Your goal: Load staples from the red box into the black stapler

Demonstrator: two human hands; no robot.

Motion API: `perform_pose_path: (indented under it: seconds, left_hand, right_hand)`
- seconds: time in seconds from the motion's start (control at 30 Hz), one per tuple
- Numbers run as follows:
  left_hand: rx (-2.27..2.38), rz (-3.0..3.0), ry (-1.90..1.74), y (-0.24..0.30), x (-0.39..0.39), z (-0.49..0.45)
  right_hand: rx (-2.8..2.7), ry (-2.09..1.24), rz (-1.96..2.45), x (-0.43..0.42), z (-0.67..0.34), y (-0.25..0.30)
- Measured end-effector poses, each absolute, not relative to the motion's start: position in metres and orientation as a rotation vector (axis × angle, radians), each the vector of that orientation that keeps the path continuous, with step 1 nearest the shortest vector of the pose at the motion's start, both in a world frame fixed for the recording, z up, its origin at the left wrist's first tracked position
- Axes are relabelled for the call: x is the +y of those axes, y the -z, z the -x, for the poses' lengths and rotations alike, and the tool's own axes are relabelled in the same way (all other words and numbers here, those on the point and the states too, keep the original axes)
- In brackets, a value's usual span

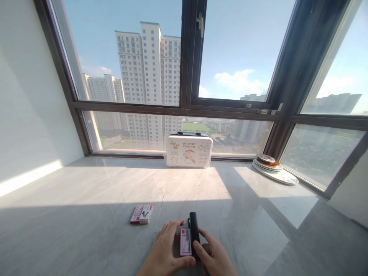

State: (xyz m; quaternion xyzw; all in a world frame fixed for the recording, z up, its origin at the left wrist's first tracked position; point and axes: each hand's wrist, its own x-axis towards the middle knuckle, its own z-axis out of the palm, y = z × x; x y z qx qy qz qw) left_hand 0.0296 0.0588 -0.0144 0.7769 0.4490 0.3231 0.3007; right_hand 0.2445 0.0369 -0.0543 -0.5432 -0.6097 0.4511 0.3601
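A long, narrow black stapler [194, 230] is grasped in the right hand [214, 251]: the thumb is laid against its near part and the fingers are bent along its right side, so that its far end is left projecting beyond the grip. Directly to the left of the stapler, a small rectangular white carton with pink borders [185, 243] is seen lengthwise alongside it. This carton is framed by the left hand [165, 247], whose thumb is stretched past the near end and whose fingers are curved toward the far end; whether it is actually gripped there cannot be told. A second pink-and-white cardboard box printed with a dark stapler picture [142, 214] is placed on the grey marbled surface [86, 234], to the left of both hands and well apart from them.
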Motion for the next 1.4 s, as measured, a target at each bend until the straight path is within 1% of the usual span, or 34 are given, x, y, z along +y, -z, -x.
perform_pose_path:
  seconds: [0.1,0.17,0.2,0.23,0.3,0.4,0.5,0.63,0.73,1.0,1.23,1.4]
  left_hand:
    - [1.250,-1.977,-1.079,0.013,0.076,-0.002]
    - [1.435,-1.950,-1.261,0.013,0.093,0.030]
    - [1.548,-1.964,-1.291,0.016,0.101,0.048]
    - [1.683,-1.989,-1.270,0.020,0.108,0.067]
    - [1.867,-2.037,-1.098,0.031,0.114,0.099]
    - [1.880,-2.120,-0.927,0.051,0.102,0.129]
    - [1.855,-2.127,-0.954,0.063,0.078,0.135]
    - [1.836,-2.127,-0.919,0.064,0.053,0.127]
    - [1.792,-2.139,-0.883,0.055,0.042,0.105]
    - [1.313,-2.158,-0.850,0.016,0.047,0.001]
    - [1.238,-2.129,-0.789,0.007,0.063,-0.032]
    - [1.255,-2.171,-0.788,0.014,0.064,-0.038]
  right_hand:
    - [-1.584,-1.159,1.429,0.040,-0.245,0.060]
    - [-1.588,-1.151,1.436,0.042,-0.245,0.065]
    - [-1.583,-1.146,1.437,0.043,-0.245,0.066]
    - [-1.576,-1.145,1.437,0.044,-0.245,0.068]
    - [-1.565,-1.156,1.432,0.045,-0.244,0.070]
    - [-1.551,-1.176,1.427,0.046,-0.242,0.069]
    - [-1.533,-1.187,1.445,0.045,-0.241,0.067]
    - [-1.538,-1.196,1.448,0.042,-0.241,0.060]
    - [-1.529,-1.204,1.449,0.038,-0.240,0.049]
    - [-1.514,-1.200,1.478,0.028,-0.237,0.016]
    - [-1.568,-1.246,1.410,0.029,-0.237,0.020]
    - [-1.544,-1.225,1.414,0.028,-0.236,0.025]
